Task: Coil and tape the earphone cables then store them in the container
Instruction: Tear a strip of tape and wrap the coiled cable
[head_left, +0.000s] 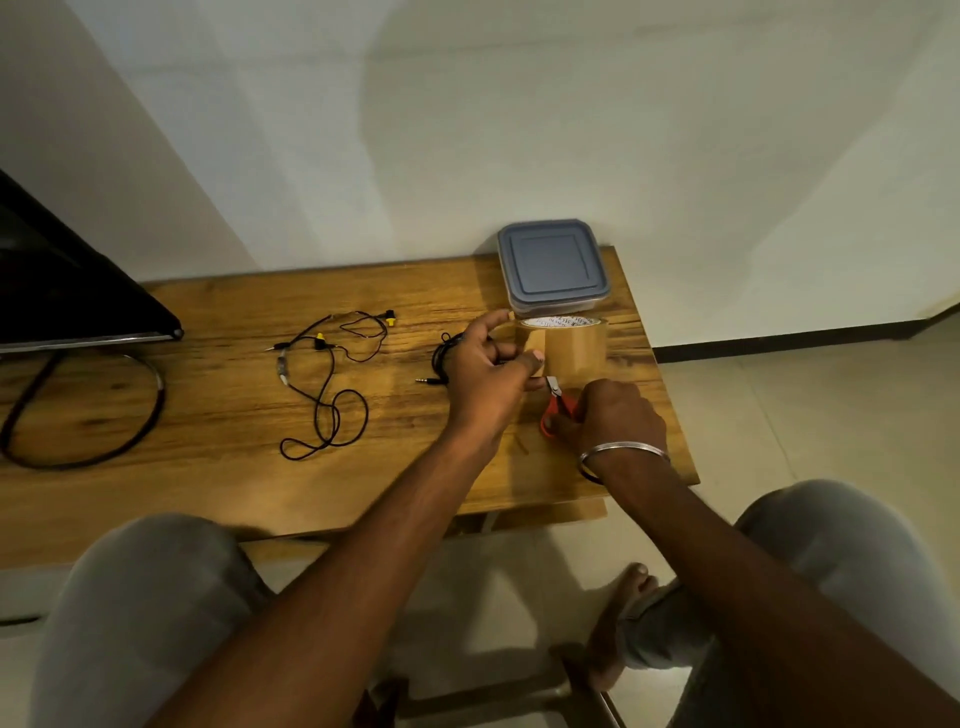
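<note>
Wood-grain table (208, 467) spread across the view, with a brown tape roll (576, 348) toward its 2 o'clock corner, lying flat, white core facing up. At 12 o'clock of the roll, very close behind it, a clear container (553, 304) closed by a grey-blue lid (553, 260). At 9 o'clock of the roll, the left hand (488, 379), fingers curled, thumb and forefinger pinching a tape strip (530, 340) stretching from the roll. At that hand's 9 o'clock side, a coiled black earphone cable (440, 358), partly hidden behind the fingers, its metal plug (423, 381) sticking out toward 9 o'clock; held by the hand or merely lying under it, impossible to tell. At 6 o'clock of the roll, the right hand (613, 415), closed round the red handles of small scissors (558, 405), blades aimed toward 11 o'clock, tips close under the left thumb. On the right wrist, a silver bangle (623, 449). Well off at 9 o'clock of the left hand, a second earphone (332, 384) with yellow tips, uncoiled, sprawled in loose loops on the wood. Further toward 9 o'clock, a black monitor (62, 291) and below it a dark loop (160, 387) – stand or cable, hard to say. Nearest the camera, at 7 and 5 o'clock, grey-clad knees (156, 597), and between them a bare foot (623, 613) on the pale floor.
</note>
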